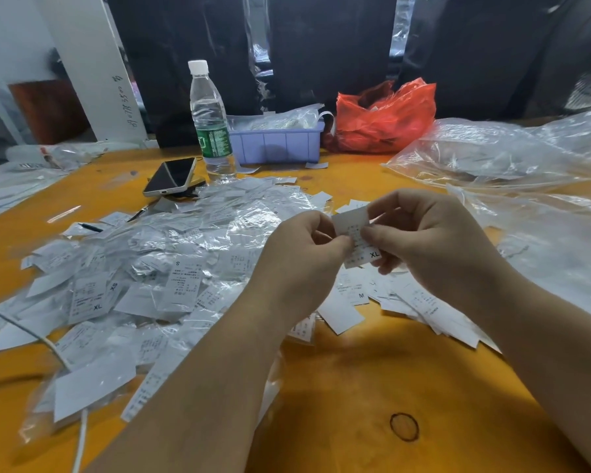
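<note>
Left grip (302, 249), right grip (427, 233) on label (351, 221)

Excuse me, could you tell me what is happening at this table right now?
A person is handling size labels. The left hand and right hand pinch one white XL label above the orange table. A heap of labels, many in clear sleeves, lies beneath and to the left.

Both hands are pinching one white XL label (355, 238) above the orange table (372, 387): the left hand (301, 254) is gripping its left edge, the right hand (423, 233) its right. A heap of bagged labels (157, 264) is lying just left of them.
</note>
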`<state>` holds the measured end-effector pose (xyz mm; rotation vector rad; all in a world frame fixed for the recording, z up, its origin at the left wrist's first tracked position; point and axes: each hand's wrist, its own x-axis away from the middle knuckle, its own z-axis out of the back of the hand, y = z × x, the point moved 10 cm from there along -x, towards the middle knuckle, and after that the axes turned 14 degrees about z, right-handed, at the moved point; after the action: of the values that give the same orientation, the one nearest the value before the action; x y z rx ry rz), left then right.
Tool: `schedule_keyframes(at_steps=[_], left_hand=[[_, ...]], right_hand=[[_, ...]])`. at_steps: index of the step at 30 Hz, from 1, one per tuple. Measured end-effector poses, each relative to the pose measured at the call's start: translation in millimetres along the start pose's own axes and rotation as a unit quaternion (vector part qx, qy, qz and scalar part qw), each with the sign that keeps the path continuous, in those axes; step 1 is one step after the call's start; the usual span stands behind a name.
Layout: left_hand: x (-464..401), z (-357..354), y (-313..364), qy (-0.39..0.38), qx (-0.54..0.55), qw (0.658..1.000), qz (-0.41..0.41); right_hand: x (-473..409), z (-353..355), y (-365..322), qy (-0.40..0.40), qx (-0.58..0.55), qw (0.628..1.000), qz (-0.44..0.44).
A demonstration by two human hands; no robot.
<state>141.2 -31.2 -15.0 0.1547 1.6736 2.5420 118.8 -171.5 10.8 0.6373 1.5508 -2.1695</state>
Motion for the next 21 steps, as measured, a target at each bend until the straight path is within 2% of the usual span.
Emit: schedule_keyframes(at_steps=[4,11,15,18,19,21], left_hand=[[5,-6,8,-0.005,-0.009,0.999,-0.033],[21,-35,19,-0.075,-0.013,0.994,-0.084],[31,-54,23,-0.098,-0.034,0.990,-0.099],[40,-69,29,-0.111,-0.047,0.986,-0.116],[42,-73,31,-0.113,-0.050,0.985,-0.121],[46,-80,33,-0.116,-0.059,0.983,-0.130]], right_hand=[[6,5,-7,-0.014,0.026,1.000,0.007],[30,19,-29,-0.048,0.196,0.977,0.067],[45,39,-48,-0.066,0.447,0.885,0.111],[56,66,-40,-0.067,0.566,0.821,0.022],[61,71,-33,-0.081,0.582,0.809,-0.012],[72,76,-18,-0.108,0.576,0.808,-0.063]])
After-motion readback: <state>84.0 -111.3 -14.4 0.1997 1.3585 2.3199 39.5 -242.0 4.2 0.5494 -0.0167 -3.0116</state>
